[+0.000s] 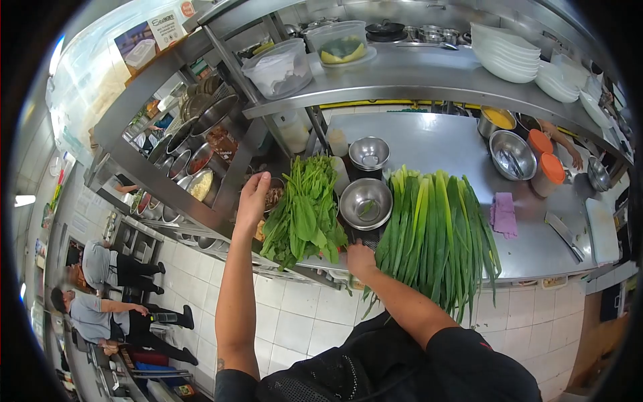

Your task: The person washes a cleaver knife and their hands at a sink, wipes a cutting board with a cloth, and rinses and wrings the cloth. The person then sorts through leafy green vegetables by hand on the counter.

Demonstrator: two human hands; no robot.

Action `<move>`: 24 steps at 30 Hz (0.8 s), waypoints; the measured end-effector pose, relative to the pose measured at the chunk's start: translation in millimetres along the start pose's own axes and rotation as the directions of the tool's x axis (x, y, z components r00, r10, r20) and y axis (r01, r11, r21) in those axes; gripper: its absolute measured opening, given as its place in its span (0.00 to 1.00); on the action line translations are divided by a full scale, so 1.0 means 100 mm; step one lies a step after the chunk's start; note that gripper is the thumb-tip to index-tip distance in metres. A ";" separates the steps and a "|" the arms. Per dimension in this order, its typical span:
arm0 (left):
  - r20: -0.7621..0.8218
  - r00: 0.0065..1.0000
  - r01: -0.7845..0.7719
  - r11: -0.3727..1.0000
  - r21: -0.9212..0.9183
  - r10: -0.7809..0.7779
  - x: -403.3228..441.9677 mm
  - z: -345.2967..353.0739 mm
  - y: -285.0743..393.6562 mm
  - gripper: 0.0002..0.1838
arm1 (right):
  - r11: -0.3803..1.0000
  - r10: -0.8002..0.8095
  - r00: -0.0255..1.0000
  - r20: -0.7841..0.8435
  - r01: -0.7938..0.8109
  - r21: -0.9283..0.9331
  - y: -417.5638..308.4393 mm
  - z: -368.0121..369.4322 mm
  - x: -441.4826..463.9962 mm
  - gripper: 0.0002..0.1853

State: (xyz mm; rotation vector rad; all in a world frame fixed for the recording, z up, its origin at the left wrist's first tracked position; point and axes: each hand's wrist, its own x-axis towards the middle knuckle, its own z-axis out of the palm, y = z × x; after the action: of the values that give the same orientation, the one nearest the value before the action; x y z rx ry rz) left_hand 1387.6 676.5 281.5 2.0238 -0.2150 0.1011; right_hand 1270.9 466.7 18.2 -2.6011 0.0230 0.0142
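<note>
My left hand (253, 201) is raised at the left side of a pile of leafy greens (305, 211), its fingers stretched upward and nothing visible in them. Low between the greens and a big bunch of long green leeks or spring onions (439, 234) is my right hand (362, 260). Its fingers are curled at the counter's front, by a dark textured surface (364, 239); what they grip, if anything, is hidden. Just beyond it sits a steel bowl (366, 203) with a bit of green inside, and behind that stands another steel bowl (369, 153).
A purple cloth (503, 216), a knife (564, 236) and a white cutting board (603, 230) lie to the right. Orange-lidded tubs (552, 168) stand behind. A steel shelf (402, 77) overhangs the counter. Two people (114, 315) stand at left; another person's arm (562, 141) reaches in at right.
</note>
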 end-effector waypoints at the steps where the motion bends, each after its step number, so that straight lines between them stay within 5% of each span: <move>1: 0.005 1.000 0.028 0.999 0.016 -0.028 -0.01 -0.01 0.02 0.31 | 0.999 0.013 1.000 -0.002 -0.013 -0.031 0.02 0.01 0.03 0.16; 9: 0.039 0.990 0.135 0.991 0.004 -0.135 -0.04 -0.03 0.04 0.44 | 0.995 0.093 0.994 -0.049 -0.092 0.030 0.07 -0.16 0.01 0.12; 12: 0.050 0.980 0.191 0.982 0.001 -0.191 -0.04 -0.06 -0.02 0.44 | 0.982 0.155 0.981 -0.120 -0.140 0.125 0.05 -0.28 -0.14 0.11; 13: 0.045 0.981 0.187 0.982 0.003 -0.187 -0.04 -0.08 -0.04 0.44 | 0.934 0.244 0.968 -0.060 -0.218 0.283 0.05 -0.34 -0.17 0.11; 15: 0.078 0.963 0.257 0.966 0.036 -0.259 -0.03 -0.14 -0.06 0.47 | 0.720 0.355 0.924 0.142 -0.367 0.589 0.17 -0.34 -0.10 0.09; 16: 0.066 0.965 0.253 0.967 0.031 -0.255 -0.03 -0.15 -0.05 0.47 | 0.728 0.343 0.929 0.136 -0.355 0.587 0.33 -0.29 -0.10 0.09; 18: 0.031 0.948 0.318 0.948 -0.006 -0.318 -0.07 -0.13 -0.03 0.44 | 0.059 0.313 0.830 0.461 -0.502 0.863 0.40 -0.60 -0.29 0.06; 22: 0.107 0.937 0.327 0.942 0.074 -0.333 -0.06 -0.11 0.05 0.47 | -0.345 0.229 0.845 0.484 -0.394 0.852 0.24 -1.35 -0.06 0.06; 24: 0.050 0.952 0.294 0.949 0.117 -0.301 0.14 -0.09 -0.21 0.48 | -0.367 0.170 0.871 0.462 -0.379 0.850 0.09 -1.65 0.17 0.11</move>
State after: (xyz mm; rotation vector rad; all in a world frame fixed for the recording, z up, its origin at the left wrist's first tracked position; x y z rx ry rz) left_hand 1405.3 692.2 269.0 2.1462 0.0582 -0.1489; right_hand 1289.2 374.1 154.4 -0.6713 0.4704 0.2586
